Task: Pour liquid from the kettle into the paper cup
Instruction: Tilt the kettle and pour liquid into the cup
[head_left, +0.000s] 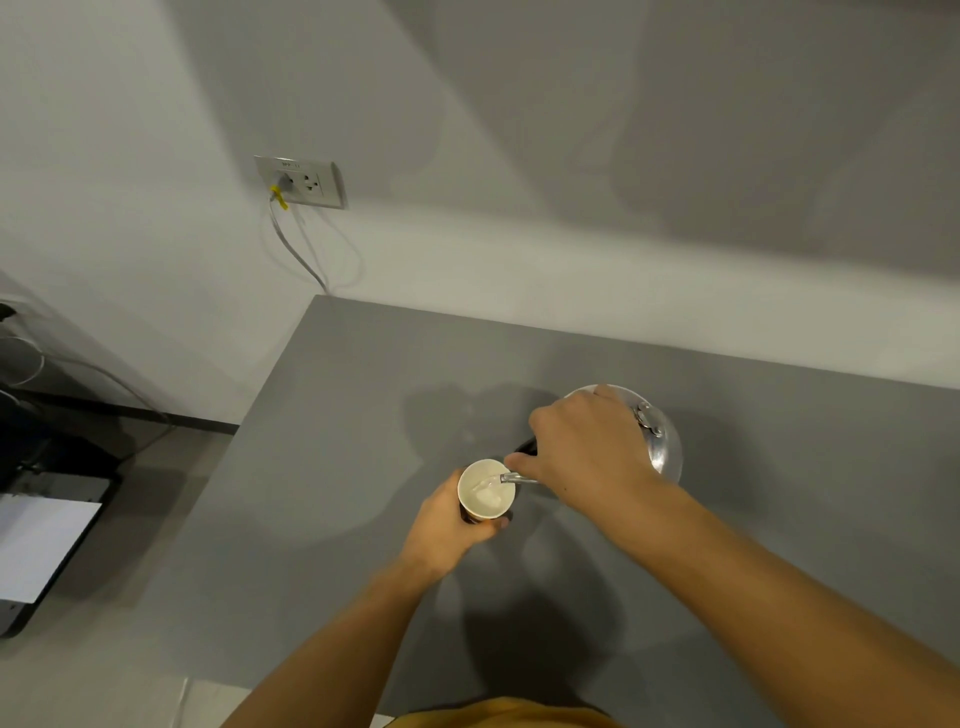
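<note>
A white paper cup (485, 491) stands upright on the grey table (311, 467), and my left hand (449, 522) is wrapped around its near side. A shiny metal kettle (662, 441) is tilted toward the cup, with my right hand (587, 449) gripping its dark handle from above. The thin metal spout (517, 478) reaches over the cup's right rim. A clear stream runs from the spout into the cup, and liquid shows at the cup's bottom. Most of the kettle body is hidden behind my right hand.
The table's left edge runs diagonally from the wall toward me. A wall socket (301, 182) with a plugged cable hangs behind the table corner. Dark equipment with a white sheet (36, 545) sits on the floor at the left.
</note>
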